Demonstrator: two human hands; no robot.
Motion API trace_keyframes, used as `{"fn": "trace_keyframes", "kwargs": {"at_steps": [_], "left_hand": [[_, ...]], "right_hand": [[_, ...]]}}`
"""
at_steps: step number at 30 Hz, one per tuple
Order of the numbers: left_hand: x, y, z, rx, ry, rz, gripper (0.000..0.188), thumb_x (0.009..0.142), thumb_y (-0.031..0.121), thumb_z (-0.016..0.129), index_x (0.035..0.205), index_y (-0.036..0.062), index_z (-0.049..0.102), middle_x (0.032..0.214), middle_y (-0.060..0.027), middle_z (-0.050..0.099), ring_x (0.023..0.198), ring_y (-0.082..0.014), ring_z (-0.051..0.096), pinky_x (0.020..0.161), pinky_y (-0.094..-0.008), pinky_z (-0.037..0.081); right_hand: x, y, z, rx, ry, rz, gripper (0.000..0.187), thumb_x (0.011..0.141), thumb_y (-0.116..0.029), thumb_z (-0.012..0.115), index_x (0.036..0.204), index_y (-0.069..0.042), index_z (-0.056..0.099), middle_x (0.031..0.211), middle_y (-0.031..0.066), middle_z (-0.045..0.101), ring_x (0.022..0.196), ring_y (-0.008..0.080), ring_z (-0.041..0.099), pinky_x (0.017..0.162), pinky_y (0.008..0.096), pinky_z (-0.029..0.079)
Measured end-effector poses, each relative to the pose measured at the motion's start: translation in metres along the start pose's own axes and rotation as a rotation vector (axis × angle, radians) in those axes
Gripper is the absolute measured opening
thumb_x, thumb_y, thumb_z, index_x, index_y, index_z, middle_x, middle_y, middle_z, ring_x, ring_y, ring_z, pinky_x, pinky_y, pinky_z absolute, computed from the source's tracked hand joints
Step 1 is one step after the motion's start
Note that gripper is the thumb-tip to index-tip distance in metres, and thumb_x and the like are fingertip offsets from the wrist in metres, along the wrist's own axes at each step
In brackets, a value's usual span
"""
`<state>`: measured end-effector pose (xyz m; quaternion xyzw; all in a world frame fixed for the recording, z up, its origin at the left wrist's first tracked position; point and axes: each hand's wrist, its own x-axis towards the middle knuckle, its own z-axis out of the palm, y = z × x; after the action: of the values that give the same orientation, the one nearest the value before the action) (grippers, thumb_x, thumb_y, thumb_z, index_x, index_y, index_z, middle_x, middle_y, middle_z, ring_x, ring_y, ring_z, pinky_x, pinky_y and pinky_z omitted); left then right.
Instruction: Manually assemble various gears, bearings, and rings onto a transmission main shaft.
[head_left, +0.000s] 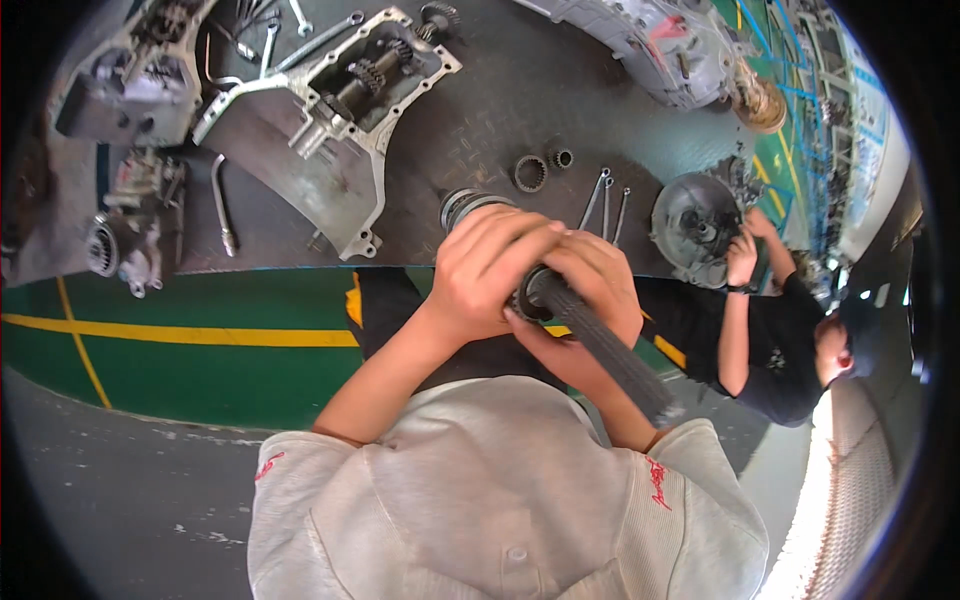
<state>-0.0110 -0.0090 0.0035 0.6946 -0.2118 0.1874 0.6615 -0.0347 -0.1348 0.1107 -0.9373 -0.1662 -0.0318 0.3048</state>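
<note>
Listing, head view, the only view:

Item: one dark metal shaft (605, 345), ribbed along its length, held in the air between the person's chest and the near edge of the counter (480, 110). It slanted, ringed end (465, 207) up and away over the counter, bare end down toward the right sleeve; that lower end was blurred.

Item: left hand (490, 265). Grip closed around the thick part of the shaft, just below the ringed end; its fingertips were partly covered.

Item: right hand (605, 285). Grip curled over the shaft beside the left, thumb underneath. The pairing probably served to carry the weight and steady a long piece; both holds sat at the thick part, likely for balance.

Item: one large ring (518, 176) and one small ring (555, 160), near each other on the counter beyond the hands, apparently laid flat so as not to roll.

Item: three spanners (606, 205), side by side, right of the rings, presumably within easy reach.

Item: one open metal casing (280, 160), left of the hands, hollow side up, gears (368, 75) resting inside, perhaps to keep them together.

Item: one round housing (675, 220), far right, under a co-worker's hands (742, 255).
</note>
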Motion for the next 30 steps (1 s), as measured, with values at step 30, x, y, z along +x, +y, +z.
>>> {"fn": "trace_keyframes", "kwargs": {"at_steps": [30], "left_hand": [[0.014,0.011,0.019,0.231,-0.076,-0.161,0.027,0.075,0.003,0.080,0.095,0.0029,0.062,0.103,-0.0204,0.070,0.091,-0.0331,0.072,0.081,-0.0407,0.059]], "right_hand": [[-0.119,0.302,0.140,-0.205,0.281,0.747,0.063,0.073,-0.030,0.090,0.123,-0.004,0.061,0.122,0.0154,0.065,0.119,0.0350,0.058,0.102,0.0446,0.047]]}}
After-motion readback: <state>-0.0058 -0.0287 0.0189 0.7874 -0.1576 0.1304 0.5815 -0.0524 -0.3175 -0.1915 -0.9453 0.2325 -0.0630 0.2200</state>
